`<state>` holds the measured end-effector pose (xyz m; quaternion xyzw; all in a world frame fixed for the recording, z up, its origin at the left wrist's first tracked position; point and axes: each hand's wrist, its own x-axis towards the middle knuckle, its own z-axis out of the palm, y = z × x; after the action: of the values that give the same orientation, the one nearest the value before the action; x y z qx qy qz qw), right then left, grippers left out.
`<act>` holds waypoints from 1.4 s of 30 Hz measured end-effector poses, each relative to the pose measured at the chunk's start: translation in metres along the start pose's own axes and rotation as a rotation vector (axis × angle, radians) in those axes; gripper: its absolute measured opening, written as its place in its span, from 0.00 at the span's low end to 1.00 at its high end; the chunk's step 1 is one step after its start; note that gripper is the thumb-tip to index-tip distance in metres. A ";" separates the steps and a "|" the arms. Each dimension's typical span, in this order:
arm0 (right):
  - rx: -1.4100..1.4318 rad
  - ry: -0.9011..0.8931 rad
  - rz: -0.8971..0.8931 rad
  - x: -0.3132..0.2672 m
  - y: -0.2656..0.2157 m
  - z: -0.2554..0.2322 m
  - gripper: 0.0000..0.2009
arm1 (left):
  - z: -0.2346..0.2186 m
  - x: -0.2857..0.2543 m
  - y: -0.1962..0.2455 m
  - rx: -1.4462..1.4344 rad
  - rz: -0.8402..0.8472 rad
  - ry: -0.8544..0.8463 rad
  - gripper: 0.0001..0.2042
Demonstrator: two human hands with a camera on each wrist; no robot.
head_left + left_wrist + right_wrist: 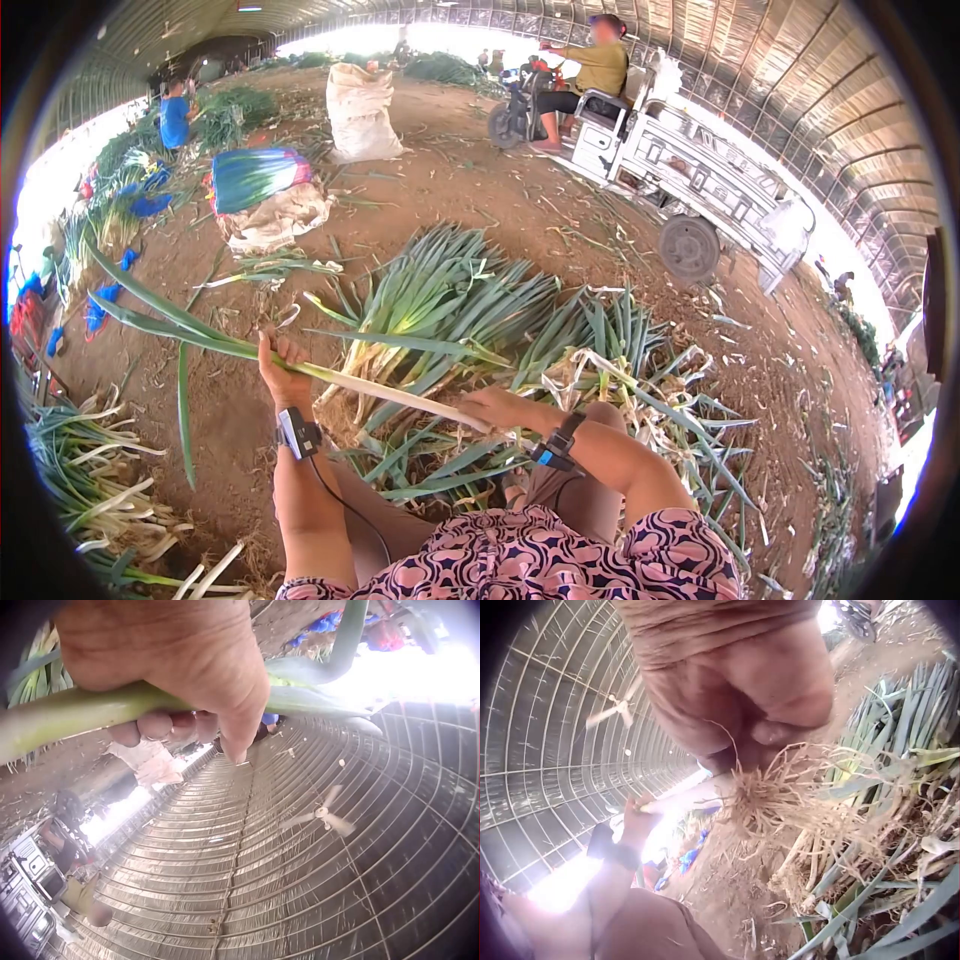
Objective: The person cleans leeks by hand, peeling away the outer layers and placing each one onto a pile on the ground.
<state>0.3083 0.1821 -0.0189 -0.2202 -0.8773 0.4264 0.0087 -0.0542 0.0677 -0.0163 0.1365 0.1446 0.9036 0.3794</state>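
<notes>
A long green onion (385,390) lies slantwise across the front of the person's body, its green leaves pointing up to the left. My left hand (285,368) grips it where the white stalk turns green; in the left wrist view the fingers wrap around the stalk (67,720). Toward the root end, my right hand (495,408) holds the white part between thumb and fingers. Bushy pale roots (761,799) stick out below that hand in the right wrist view. Beneath and beyond the hands lies a heap of green onions (430,310) on bare soil.
More green onions (95,480) lie at the left. Peeled leaf scraps (600,375) cover the ground at the right. Farther off are a wrapped bundle (262,185), a white sack (362,110) and a three-wheeled cart (690,170) with a seated person. Another person (175,118) is at back left.
</notes>
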 end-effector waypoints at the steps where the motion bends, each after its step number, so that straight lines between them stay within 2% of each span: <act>1: 0.000 0.027 -0.022 0.001 0.003 0.000 0.16 | 0.001 0.000 -0.001 0.003 0.001 -0.008 0.09; 5: 0.104 0.076 -0.014 -0.003 0.009 0.004 0.16 | 0.003 -0.004 -0.001 -0.016 -0.001 0.026 0.09; 8: 0.267 0.036 0.119 -0.014 -0.001 -0.004 0.16 | 0.005 -0.005 0.001 -0.049 -0.003 0.005 0.09; 11: 0.723 0.080 0.206 -0.022 0.019 0.006 0.17 | 0.005 -0.010 0.002 -0.090 0.020 0.038 0.09; 12: 0.943 0.035 0.341 -0.024 0.028 0.007 0.18 | 0.002 -0.007 0.002 -0.111 0.023 0.005 0.10; 14: 1.379 -0.287 0.247 -0.024 0.067 0.003 0.18 | -0.012 0.000 0.006 -0.139 0.031 -0.041 0.11; 15: 1.600 -0.465 0.200 -0.023 0.079 0.008 0.18 | -0.011 -0.001 0.008 -0.171 0.021 -0.005 0.11; 16: 1.790 -0.404 0.250 -0.034 0.039 0.004 0.19 | -0.007 -0.002 0.007 -0.198 0.011 0.041 0.10; 19: 1.721 -0.272 0.213 -0.035 0.020 0.000 0.16 | -0.017 0.008 0.009 -0.195 0.022 0.140 0.10; 22: 1.423 -0.111 0.170 -0.043 0.000 -0.015 0.13 | -0.024 0.012 0.010 -0.205 0.048 0.194 0.09; 25: 0.376 0.107 0.351 -0.046 -0.027 -0.037 0.12 | -0.012 0.007 0.009 -0.086 0.037 0.313 0.10; 26: 0.060 0.183 0.062 -0.042 -0.018 -0.041 0.13 | -0.011 0.006 0.006 -0.023 0.025 0.351 0.11; 29: -0.135 0.291 0.123 -0.046 -0.019 -0.058 0.12 | 0.000 -0.002 -0.007 0.210 0.067 0.538 0.15; 32: -0.288 0.446 -0.038 -0.055 -0.019 -0.066 0.10 | -0.011 0.003 -0.022 0.128 0.067 0.652 0.15; 35: -0.271 0.510 -0.021 -0.061 -0.028 -0.072 0.08 | -0.029 0.008 -0.040 0.157 0.021 0.742 0.18; 36: -0.313 0.524 0.012 -0.062 -0.025 -0.075 0.08 | -0.035 0.010 -0.048 0.136 0.016 0.826 0.18; 38: -0.393 0.552 0.070 -0.065 -0.015 -0.081 0.09 | -0.042 0.012 -0.056 0.137 0.001 0.854 0.17; 39: -0.446 0.588 0.043 -0.065 -0.007 -0.084 0.08 | -0.049 0.014 -0.059 0.152 -0.006 0.859 0.17; 41: -0.547 0.662 -0.010 -0.070 0.014 -0.093 0.07 | -0.034 0.012 -0.058 0.173 0.007 1.064 0.15; 42: -0.485 0.691 0.149 -0.080 0.024 -0.105 0.08 | -0.043 0.011 -0.053 0.166 0.060 0.995 0.17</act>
<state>0.4111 0.2416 0.0440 -0.4083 -0.8794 0.1087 0.2192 -0.0430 0.1042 -0.0735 -0.2768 0.3754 0.8551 0.2264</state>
